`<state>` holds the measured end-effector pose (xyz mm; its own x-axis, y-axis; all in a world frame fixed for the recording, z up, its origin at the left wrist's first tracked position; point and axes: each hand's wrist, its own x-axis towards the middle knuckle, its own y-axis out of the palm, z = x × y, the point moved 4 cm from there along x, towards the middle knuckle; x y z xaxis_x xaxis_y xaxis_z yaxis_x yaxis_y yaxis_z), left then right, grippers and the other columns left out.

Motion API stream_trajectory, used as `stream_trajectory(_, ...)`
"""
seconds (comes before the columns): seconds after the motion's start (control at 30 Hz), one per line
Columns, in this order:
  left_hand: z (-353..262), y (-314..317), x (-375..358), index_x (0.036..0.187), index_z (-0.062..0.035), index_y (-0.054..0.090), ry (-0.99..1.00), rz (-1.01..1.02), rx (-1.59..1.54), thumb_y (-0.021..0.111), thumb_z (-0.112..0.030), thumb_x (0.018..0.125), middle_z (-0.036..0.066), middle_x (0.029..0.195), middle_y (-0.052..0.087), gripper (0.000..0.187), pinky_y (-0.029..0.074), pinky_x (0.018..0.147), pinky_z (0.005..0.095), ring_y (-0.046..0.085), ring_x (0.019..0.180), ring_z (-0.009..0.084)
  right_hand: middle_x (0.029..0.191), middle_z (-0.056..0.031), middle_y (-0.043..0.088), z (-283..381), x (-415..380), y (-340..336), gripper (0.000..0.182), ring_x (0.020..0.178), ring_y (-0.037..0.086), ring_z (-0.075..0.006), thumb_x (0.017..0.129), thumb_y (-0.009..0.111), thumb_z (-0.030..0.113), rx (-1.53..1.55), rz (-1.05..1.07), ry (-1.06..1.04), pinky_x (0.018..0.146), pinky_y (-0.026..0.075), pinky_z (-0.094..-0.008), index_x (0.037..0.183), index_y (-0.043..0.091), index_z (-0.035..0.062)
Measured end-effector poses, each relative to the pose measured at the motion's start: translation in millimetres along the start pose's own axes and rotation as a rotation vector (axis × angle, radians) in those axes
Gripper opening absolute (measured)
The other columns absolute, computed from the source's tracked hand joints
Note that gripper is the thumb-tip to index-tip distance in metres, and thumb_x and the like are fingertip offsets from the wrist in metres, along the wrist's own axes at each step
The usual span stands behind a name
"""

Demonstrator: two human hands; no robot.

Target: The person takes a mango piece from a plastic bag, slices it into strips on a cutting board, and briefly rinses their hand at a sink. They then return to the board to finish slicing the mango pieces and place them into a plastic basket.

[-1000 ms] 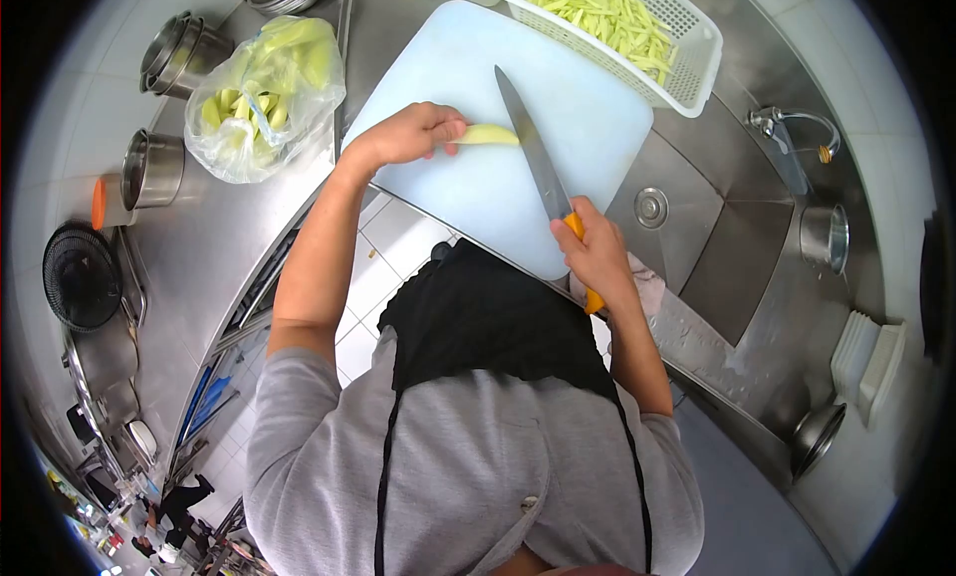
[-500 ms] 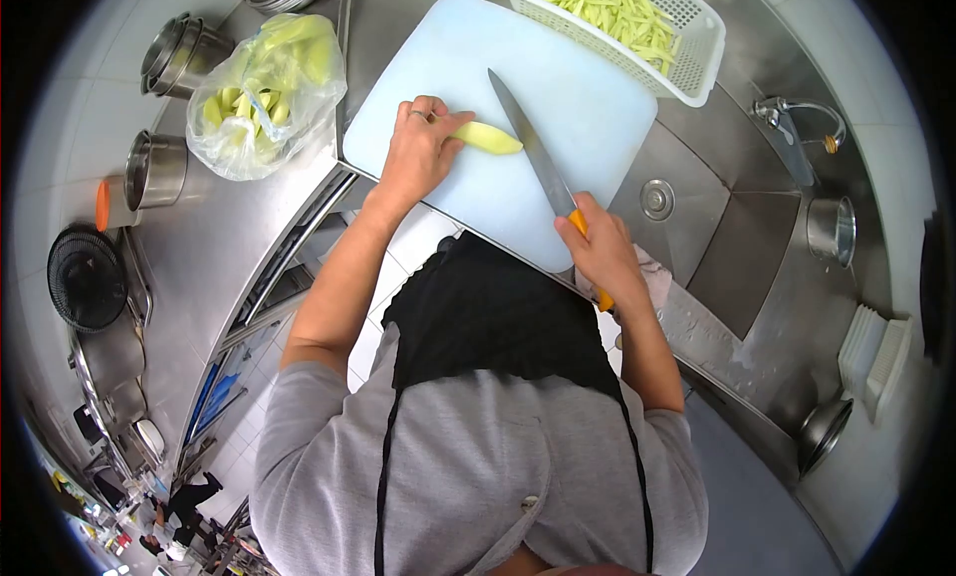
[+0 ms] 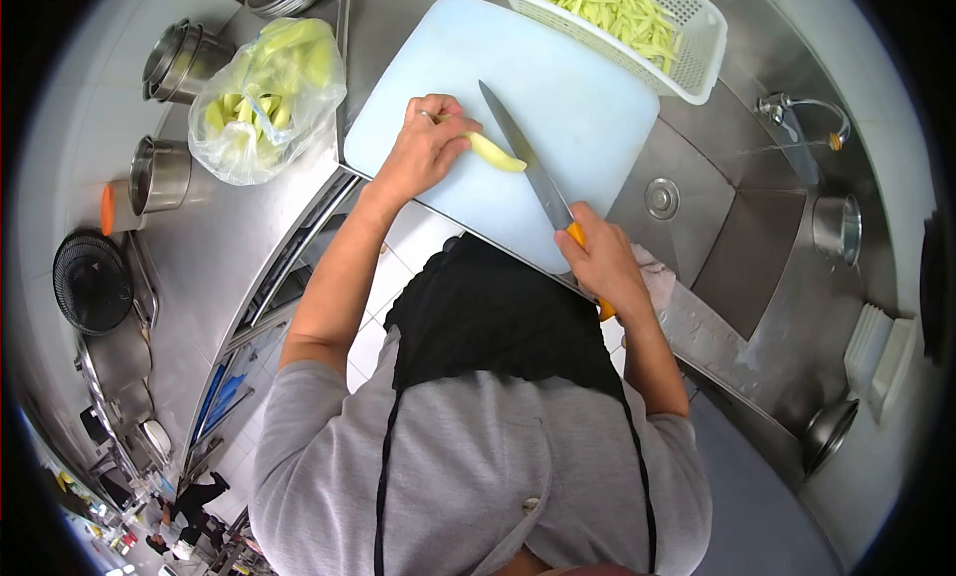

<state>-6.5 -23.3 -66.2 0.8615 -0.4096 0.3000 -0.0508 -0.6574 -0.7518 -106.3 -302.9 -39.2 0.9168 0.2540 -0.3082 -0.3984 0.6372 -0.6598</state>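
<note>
On the white cutting board [image 3: 568, 78] lies a pale green, peeled vegetable piece [image 3: 498, 156], long and tapered. My left hand [image 3: 428, 153] is closed around its left end, with thumb and fingertips pressed to it; that end is hidden under the fingers. A kitchen knife [image 3: 539, 178] with an orange handle is gripped in my right hand [image 3: 605, 257] at the board's lower right. Its blade points up and left across the board, and the vegetable's free tip is right by the blade's edge.
Past the board stands a white perforated basket [image 3: 709, 63] of pale green strips. A clear plastic bag [image 3: 234, 163] with more green pieces lies at left, near steel pots [image 3: 159, 175]. At right are a steel sink [image 3: 747, 267] and a tap [image 3: 807, 106]. A person [image 3: 189, 511] stands far off, lower left.
The vegetable piece has been turned and now shows a narrower side. My left fingers have shifted slightly to the right over it, and the knife tip has moved a little left and nearer me.
</note>
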Motion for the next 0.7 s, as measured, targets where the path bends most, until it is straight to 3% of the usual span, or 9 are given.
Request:
stream_trajectory(0.23,7,14,-3,0.117,-0.0084,0.077,0.099,-0.132,0.075,0.070,-0.004,0.089,0.016,0.122,0.062,0.029,0.045,0.101,0.0460,0.055,0.113,0.0357,0.091,-0.0262,0.069,-1,1,10,0.027,0.081,0.069,-0.0491,0.097,0.069,0.021,-0.136,-0.255,-0.104,0.079,0.054,-0.0590,0.116,0.059,0.0037)
stream_trajectory(0.33,-3,16,-10,0.121,-0.0083,0.076,0.041,-0.177,0.125,0.068,-0.004,0.090,0.018,0.124,0.063,0.032,0.045,0.100,0.0458,0.055,0.114,0.0364,0.096,-0.0239,0.066,13,12,-3,0.029,0.085,0.070,-0.0464,0.097,0.070,0.020,-0.217,-0.241,0.032,0.078,0.056,-0.0567,0.119,0.059,0.0030)
stream_trajectory(0.53,-8,17,-6,0.126,-0.0073,0.074,0.006,-0.158,0.114,0.067,-0.004,0.092,0.018,0.127,0.062,0.034,0.046,0.102,0.0460,0.054,0.117,0.0364,0.104,-0.0238,0.065,9,36,-6,0.026,0.100,0.069,-0.0441,0.096,0.072,0.022,-0.234,-0.376,-0.163,0.080,0.058,-0.0532,0.116,0.068,0.0047)
stream_trajectory(0.63,-7,16,-7,0.126,-0.0055,0.073,-0.008,-0.156,0.106,0.067,-0.005,0.093,0.018,0.128,0.062,0.034,0.047,0.101,0.0456,0.054,0.119,0.0363,0.108,-0.0214,0.070,-31,38,-54,0.024,0.098,0.071,-0.0396,0.095,0.072,0.024,-0.103,-0.573,-0.030,0.082,0.058,-0.0500,0.111,0.074,0.0065)
stream_trajectory(0.7,-8,16,-8,0.126,-0.0048,0.073,-0.028,-0.157,0.085,0.067,-0.005,0.093,0.018,0.129,0.062,0.034,0.047,0.101,0.0453,0.054,0.120,0.0362,0.101,-0.0182,0.075,-93,45,-99,0.022,0.092,0.074,-0.0364,0.096,0.070,0.026,-0.034,-0.603,0.161,0.081,0.058,-0.0474,0.105,0.076,0.0063)
